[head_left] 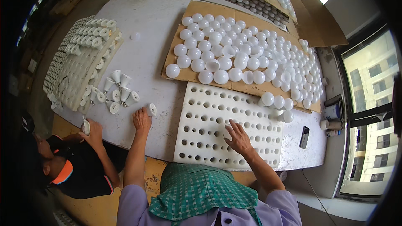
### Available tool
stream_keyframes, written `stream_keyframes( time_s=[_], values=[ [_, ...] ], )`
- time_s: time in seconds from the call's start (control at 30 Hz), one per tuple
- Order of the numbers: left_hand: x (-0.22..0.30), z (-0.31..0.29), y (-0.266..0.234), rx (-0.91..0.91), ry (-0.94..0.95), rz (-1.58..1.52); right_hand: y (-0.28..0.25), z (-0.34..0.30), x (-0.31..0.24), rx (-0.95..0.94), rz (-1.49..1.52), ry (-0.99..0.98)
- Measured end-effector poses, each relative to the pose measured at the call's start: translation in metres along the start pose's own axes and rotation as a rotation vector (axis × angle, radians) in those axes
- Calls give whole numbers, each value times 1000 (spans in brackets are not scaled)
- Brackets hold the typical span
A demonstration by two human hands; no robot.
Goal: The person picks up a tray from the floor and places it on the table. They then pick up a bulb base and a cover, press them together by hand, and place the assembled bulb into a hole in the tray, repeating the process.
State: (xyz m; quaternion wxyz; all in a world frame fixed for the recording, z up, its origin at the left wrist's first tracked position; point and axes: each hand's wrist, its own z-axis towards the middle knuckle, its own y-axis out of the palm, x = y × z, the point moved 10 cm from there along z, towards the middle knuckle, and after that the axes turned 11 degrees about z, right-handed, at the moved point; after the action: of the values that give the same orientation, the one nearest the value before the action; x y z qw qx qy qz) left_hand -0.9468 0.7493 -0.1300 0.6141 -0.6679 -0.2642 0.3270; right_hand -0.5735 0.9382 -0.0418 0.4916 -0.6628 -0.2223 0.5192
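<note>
The left hand (142, 119) grips a white bulb base (152, 109) inward from the desk's (144, 71) front edge. The right hand (240, 139), fingers spread and holding nothing, is over a holed foam board (201, 138) along that edge; contact is unclear. Loose bases (125, 94) lie toward the desk's left edge; white globes (220, 76) cover cardboard (191, 76) beyond the board. The gripped base looks light, stiff and rather smooth, best held round its tapering side.
</note>
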Motion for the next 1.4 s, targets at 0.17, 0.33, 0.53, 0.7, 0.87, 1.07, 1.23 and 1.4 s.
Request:
stream_keyframes(
  time_s=[0.17,0.33,0.53,0.7,0.87,1.07,1.23,1.4],
  values=[
    [16,-13,5,74,21,-211,-5,0,-12,215,114,63],
    [25,-44,19,-128,-132,-760,7,-2,-8,110,196,85],
    [89,-126,-35,-478,-181,-2101,-26,0,-26,80,539,103],
    [145,-154,-110,-717,346,-1819,-37,-8,-49,63,1460,87],
    [161,-166,-162,-641,598,-1540,-37,-6,-84,-40,1621,69],
    [166,-177,-166,-732,633,-1371,-40,-5,-98,-118,1401,-75],
    [169,-181,-165,-805,612,-1278,-33,-9,-106,-178,1380,-31],
    [168,-182,-164,-800,598,-1246,-26,-11,-110,-253,1331,-6]
  ],
)
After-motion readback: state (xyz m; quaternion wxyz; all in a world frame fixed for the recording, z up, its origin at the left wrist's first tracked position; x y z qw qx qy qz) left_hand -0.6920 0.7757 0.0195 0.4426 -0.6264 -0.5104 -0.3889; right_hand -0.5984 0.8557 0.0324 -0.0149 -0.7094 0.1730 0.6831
